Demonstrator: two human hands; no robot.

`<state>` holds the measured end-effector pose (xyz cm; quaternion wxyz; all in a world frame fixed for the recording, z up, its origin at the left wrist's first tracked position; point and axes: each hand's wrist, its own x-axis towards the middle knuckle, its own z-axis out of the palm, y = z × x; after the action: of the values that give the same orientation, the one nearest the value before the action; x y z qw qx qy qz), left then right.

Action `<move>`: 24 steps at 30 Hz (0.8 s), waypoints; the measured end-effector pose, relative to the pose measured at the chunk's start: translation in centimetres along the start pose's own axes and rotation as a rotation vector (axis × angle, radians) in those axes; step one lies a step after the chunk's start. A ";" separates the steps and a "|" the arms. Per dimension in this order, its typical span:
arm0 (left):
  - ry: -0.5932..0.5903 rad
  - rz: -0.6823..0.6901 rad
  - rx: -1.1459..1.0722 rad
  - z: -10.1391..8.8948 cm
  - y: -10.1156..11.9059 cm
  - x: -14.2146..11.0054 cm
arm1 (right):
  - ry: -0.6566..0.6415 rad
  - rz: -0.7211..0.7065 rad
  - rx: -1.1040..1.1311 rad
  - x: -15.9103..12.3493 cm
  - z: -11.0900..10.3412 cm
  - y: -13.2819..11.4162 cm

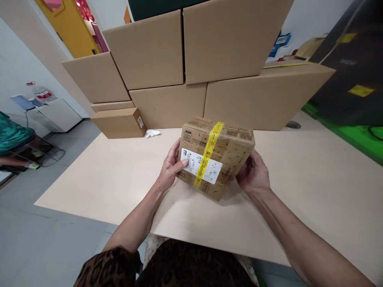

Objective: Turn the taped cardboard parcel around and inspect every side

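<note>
A brown cardboard box [231,153] is held tilted above the table, between my two hands. Yellow printed tape [212,145] runs over its top and front, crossing a white shipping label [191,164]. My left hand [172,165] grips the box's left side, its thumb on the label's left end. On the opposite side my right hand [255,173] holds the box, with its fingertips hidden behind it. I cannot tell whether the box's lower edge touches the table.
Large cardboard boxes [167,107] are stacked along the back of the pale table [119,175]. A smaller carton [116,123] and crumpled white paper [153,133] lie at the back left. A seated person [13,133] is at the far left; a dark, yellow-marked object [344,75] stands right.
</note>
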<state>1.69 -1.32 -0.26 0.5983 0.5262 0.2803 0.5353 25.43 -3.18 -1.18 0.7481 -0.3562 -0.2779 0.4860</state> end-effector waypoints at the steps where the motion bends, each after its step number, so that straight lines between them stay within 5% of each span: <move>1: -0.009 0.007 0.022 0.0 0.0 0.0 | -0.013 -0.031 0.003 -0.2 0.2 -0.2; 8: 0.081 0.015 0.096 0.4 -0.8 0.3 | -0.115 -0.124 0.009 -1.8 1.4 -0.6; 16: 0.103 -0.123 -0.171 1.7 1.2 0.2 | -0.136 -0.150 0.075 -2.4 1.9 -1.0; 24: 0.256 -0.152 -0.324 0.9 0.5 -0.2 | -0.137 -0.262 -0.007 -3.5 1.8 -2.8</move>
<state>2.28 -1.83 0.48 0.6731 0.3281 0.3032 0.5893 24.19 -6.66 1.88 0.7832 -0.2856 -0.3741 0.4063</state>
